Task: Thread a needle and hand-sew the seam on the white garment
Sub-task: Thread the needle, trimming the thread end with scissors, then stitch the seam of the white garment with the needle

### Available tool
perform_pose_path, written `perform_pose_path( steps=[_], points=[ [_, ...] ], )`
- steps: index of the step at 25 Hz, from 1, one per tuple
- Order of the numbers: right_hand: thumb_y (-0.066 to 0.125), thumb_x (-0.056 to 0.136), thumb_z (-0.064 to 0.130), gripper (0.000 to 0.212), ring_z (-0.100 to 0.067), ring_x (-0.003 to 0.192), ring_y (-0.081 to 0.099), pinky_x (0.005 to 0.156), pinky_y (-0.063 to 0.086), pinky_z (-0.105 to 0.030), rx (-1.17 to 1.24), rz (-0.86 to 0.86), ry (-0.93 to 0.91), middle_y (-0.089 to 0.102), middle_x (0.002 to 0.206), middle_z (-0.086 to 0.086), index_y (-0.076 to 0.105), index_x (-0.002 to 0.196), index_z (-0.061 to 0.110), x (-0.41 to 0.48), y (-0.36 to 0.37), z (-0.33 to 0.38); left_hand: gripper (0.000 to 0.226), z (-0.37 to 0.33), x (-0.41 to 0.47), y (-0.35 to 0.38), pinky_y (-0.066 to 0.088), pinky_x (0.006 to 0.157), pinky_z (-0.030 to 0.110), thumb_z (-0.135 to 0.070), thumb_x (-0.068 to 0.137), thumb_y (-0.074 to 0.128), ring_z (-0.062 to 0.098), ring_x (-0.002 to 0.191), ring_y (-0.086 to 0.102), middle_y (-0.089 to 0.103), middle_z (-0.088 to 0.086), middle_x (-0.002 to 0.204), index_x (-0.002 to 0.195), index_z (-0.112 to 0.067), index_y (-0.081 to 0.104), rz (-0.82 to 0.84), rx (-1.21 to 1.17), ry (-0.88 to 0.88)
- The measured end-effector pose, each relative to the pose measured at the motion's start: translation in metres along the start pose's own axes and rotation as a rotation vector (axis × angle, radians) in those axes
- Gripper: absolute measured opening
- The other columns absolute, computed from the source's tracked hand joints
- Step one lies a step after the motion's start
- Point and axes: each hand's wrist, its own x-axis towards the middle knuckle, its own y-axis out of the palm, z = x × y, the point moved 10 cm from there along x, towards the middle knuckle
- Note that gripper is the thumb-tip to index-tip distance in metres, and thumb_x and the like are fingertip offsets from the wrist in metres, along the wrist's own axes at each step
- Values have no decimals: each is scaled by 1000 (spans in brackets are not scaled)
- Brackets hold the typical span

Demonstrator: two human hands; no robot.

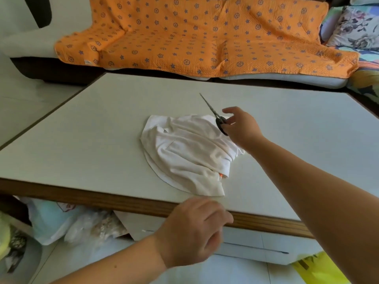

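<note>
A crumpled white garment [184, 150] lies in the middle of the pale table [82, 140]. My right hand [241, 128] is stretched over the garment's far right edge and grips the dark handles of a pair of scissors [213, 113], whose shut blades point away to the upper left. My left hand [194, 228] hovers at the table's near wooden edge with its fingers curled together; the frame is blurred there, and I cannot make out a needle or thread in it.
An orange patterned blanket [194, 37] covers the sofa behind the table. Plastic bags [67, 224] lie on the floor under the table's near edge, and a yellow bag [320, 269] sits at the lower right. A floral cushion [354, 27] rests at the far right.
</note>
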Motion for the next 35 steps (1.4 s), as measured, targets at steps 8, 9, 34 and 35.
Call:
perform_pose_path(
  steps=[8,9,34,35],
  points=[
    [57,92,8,49,-22,87,69,86,58,-34,421,-2,77,64,85,-2,48,138,23,-48,-23,-11,40,16,-71,74,48,81,19,-17,87,54,8,101,58,61,-9,119,126,-26,59,320,-260,-605],
    [56,92,3,54,-25,89,70,85,58,-33,464,24,92,62,85,-3,45,140,25,-52,-22,-9,48,36,-101,95,48,80,16,-19,87,55,7,100,58,60,-6,124,135,-25,52,348,-447,-1015],
    [57,91,16,10,-18,68,50,59,42,-28,-813,758,-437,45,71,4,51,84,13,-212,110,38,34,-28,-170,107,53,90,41,-17,98,45,19,109,61,52,8,135,132,-11,45,715,-998,-1762],
    [56,92,15,17,-19,68,49,57,40,-28,-868,781,-440,41,70,3,48,78,14,-217,127,37,39,-29,-171,105,53,91,39,-19,99,45,19,110,62,53,9,137,137,-11,44,763,-978,-1727]
  ],
)
